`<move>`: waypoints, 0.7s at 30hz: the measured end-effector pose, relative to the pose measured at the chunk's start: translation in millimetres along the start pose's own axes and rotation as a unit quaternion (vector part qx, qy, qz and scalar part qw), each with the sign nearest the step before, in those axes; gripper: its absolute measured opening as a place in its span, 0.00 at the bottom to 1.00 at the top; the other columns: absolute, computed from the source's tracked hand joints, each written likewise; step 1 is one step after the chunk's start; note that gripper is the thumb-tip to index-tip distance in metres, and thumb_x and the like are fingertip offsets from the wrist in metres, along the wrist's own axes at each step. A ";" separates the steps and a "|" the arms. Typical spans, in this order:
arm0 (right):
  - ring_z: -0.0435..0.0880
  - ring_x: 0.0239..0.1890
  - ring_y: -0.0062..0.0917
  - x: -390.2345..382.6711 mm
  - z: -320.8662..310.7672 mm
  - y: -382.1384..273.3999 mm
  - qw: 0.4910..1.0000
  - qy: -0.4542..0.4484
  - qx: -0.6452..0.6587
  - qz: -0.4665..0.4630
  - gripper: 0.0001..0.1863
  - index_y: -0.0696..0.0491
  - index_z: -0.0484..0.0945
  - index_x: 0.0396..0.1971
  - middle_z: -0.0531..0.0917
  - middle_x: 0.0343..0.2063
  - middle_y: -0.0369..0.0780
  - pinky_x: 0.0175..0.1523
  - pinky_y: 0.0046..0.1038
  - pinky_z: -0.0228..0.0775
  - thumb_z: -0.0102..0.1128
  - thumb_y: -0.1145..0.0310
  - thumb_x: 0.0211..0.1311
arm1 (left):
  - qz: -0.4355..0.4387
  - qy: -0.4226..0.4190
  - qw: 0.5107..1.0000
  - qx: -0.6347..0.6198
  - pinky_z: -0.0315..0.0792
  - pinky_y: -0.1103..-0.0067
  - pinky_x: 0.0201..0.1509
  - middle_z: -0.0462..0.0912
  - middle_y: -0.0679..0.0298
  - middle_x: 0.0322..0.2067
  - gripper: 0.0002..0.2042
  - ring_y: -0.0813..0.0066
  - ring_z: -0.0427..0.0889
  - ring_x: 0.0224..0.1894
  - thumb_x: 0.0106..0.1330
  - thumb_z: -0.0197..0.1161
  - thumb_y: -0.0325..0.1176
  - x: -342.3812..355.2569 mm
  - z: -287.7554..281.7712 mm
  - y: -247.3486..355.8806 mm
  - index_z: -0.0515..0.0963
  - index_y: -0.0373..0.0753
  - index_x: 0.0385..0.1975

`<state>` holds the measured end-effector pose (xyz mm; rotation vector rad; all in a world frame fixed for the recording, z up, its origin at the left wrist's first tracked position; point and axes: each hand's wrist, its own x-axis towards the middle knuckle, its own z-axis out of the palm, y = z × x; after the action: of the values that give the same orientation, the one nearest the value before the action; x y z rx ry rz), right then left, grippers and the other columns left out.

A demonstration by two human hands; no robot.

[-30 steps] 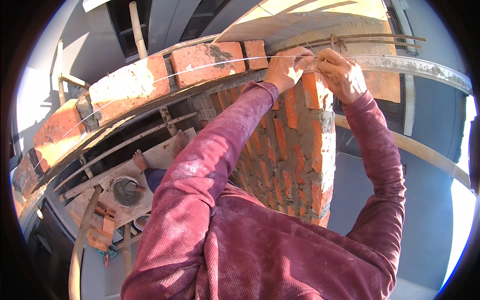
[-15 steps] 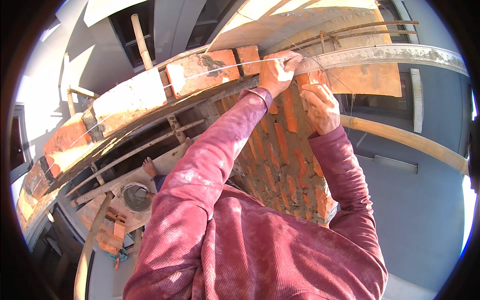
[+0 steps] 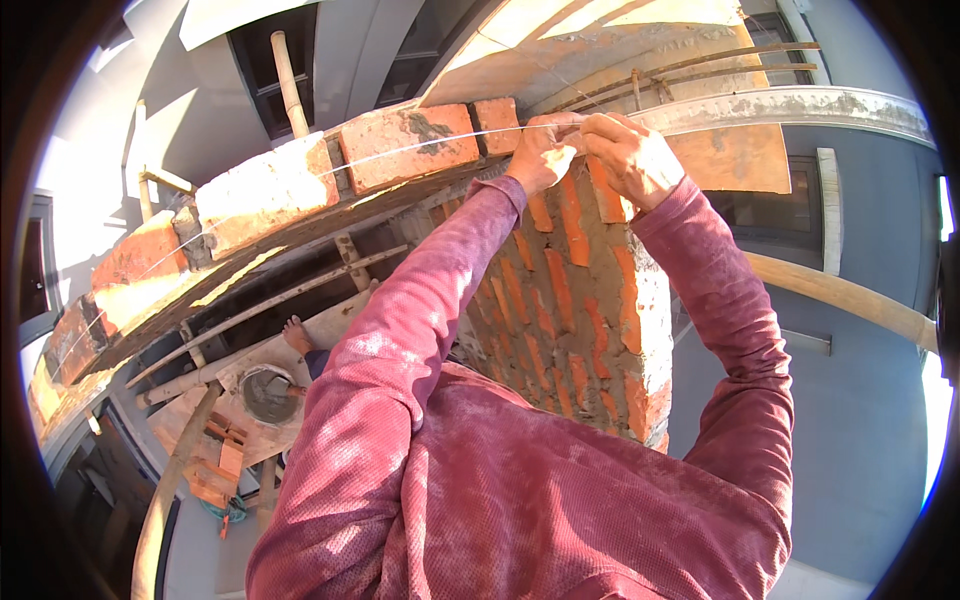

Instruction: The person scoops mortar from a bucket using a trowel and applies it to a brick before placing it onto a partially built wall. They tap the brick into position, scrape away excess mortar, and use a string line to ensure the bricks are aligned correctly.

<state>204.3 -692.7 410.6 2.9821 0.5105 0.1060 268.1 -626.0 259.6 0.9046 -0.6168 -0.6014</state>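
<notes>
My left hand (image 3: pixel 540 150) pinches a taut white string (image 3: pixel 395 154) at the right end of the top brick row (image 3: pixel 405 150). My right hand (image 3: pixel 630 158) is beside it, fingertips closed on the string near a long pale metal straightedge (image 3: pixel 790 108). The string runs leftward across the faces of the bricks, which have grey mortar between and on them. Below both hands stands a brick pier (image 3: pixel 580 330) with thick mortar joints, partly hidden by my arms.
Lower left, a board platform (image 3: pixel 185 415) holds a bucket of grey mortar (image 3: pixel 265 390) and some bricks (image 3: pixel 215 480). A bare foot (image 3: pixel 298 335) shows nearby. Bamboo poles (image 3: pixel 840 290) surround the work, a plywood sheet (image 3: pixel 725 160) is behind the straightedge, and grey building walls surround it.
My right hand dropped below the straightedge, then came back up beside my left hand at the string. My left hand has shifted slightly down and left in view.
</notes>
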 end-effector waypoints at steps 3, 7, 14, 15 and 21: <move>0.73 0.40 0.25 26.1 -20.5 15.8 0.991 -0.052 -0.102 -0.072 0.09 0.50 0.82 0.28 0.76 0.31 0.32 0.44 0.29 0.65 0.58 0.74 0.44 | -0.001 -0.022 1.000 0.019 0.73 0.81 0.50 0.83 0.62 0.41 0.11 0.75 0.80 0.42 0.66 0.53 0.31 3.6 -4.1 2.5 0.80 0.34 0.42; 0.71 0.48 0.27 48.2 -23.8 18.8 0.989 -0.054 -0.127 -0.059 0.02 0.51 0.82 0.20 0.74 0.44 0.33 0.52 0.32 0.62 0.62 0.71 0.43 | 0.045 -0.069 0.991 0.105 0.71 0.80 0.52 0.83 0.63 0.43 0.16 0.75 0.79 0.42 0.70 0.51 0.40 20.8 -19.3 -27.4 0.81 0.37 0.45; 0.72 0.50 0.32 68.0 -24.9 15.3 0.958 -0.168 -0.228 -0.034 0.09 0.48 0.84 0.22 0.76 0.45 0.36 0.53 0.38 0.62 0.60 0.60 0.52 | -0.083 -0.139 0.986 0.031 0.68 0.82 0.46 0.82 0.72 0.40 0.15 0.86 0.74 0.40 0.67 0.62 0.42 31.9 -24.4 -18.1 0.82 0.39 0.46; 0.73 0.49 0.34 75.2 -23.9 13.4 0.955 -0.184 -0.228 -0.038 0.11 0.46 0.85 0.20 0.77 0.44 0.37 0.52 0.40 0.63 0.60 0.58 0.54 | -0.088 -0.139 0.986 0.027 0.68 0.83 0.45 0.82 0.73 0.39 0.15 0.87 0.73 0.39 0.66 0.63 0.42 38.3 -27.3 -19.5 0.82 0.40 0.46; 0.70 0.50 0.29 75.8 -10.3 21.0 0.938 -0.176 -0.295 -0.058 0.16 0.44 0.85 0.17 0.76 0.42 0.33 0.54 0.38 0.59 0.61 0.49 0.51 | -0.115 -0.163 0.979 0.052 0.70 0.78 0.47 0.85 0.68 0.35 0.17 0.81 0.76 0.38 0.60 0.68 0.49 51.8 -29.7 -15.1 0.86 0.42 0.39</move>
<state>281.6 -686.0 427.2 2.3077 0.4975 -0.2401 320.8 -654.0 244.7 0.9914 -0.8512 -0.9440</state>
